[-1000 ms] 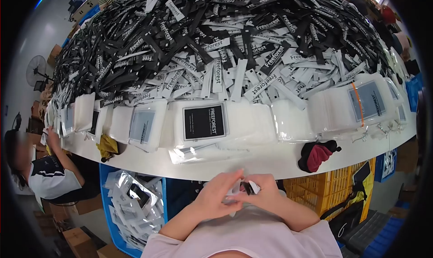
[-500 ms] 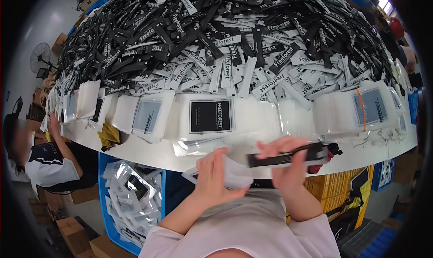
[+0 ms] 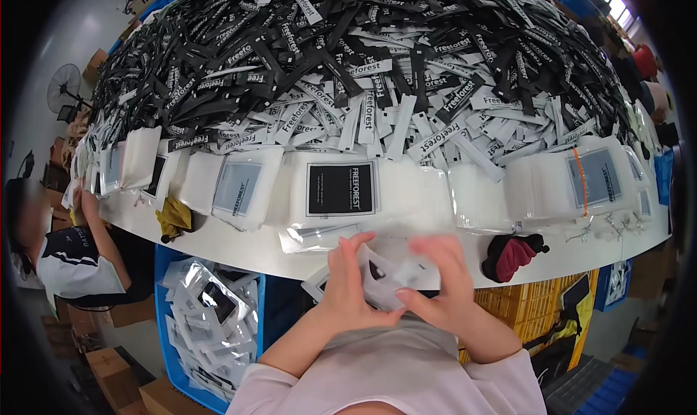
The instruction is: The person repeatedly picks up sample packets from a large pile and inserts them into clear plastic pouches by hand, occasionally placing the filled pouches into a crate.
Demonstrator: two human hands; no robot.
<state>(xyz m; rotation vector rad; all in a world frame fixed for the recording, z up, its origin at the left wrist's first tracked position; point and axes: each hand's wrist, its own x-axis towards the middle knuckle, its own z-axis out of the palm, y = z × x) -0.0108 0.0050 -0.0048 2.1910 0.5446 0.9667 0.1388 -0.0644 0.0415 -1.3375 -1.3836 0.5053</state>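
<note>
Just off the table's near edge, my left hand (image 3: 345, 281) is closed round the left side of a translucent plastic bag (image 3: 382, 290). My right hand (image 3: 446, 281), its fingertips blurred, pinches the bag's right side, thumb at the lower edge. A small dark patch shows through the film; I cannot make out what it is. Beyond my hands lies a stack of clear bags with a black FREEFOREST label (image 3: 340, 188). A maroon and black cloth item (image 3: 512, 257) rests to the right of my right hand.
A large heap of black and white Freeforest stick packets (image 3: 363, 74) covers the far table. More bag stacks (image 3: 238, 186) line its front. Below left stands a blue bin (image 3: 165, 328) of filled bags; below right, a yellow crate (image 3: 508, 317). A person (image 3: 80, 248) works at the left.
My right hand has moved left to the bag; the black stick packets it held no longer show in it. The maroon cloth item, partly hidden before, is now uncovered.
</note>
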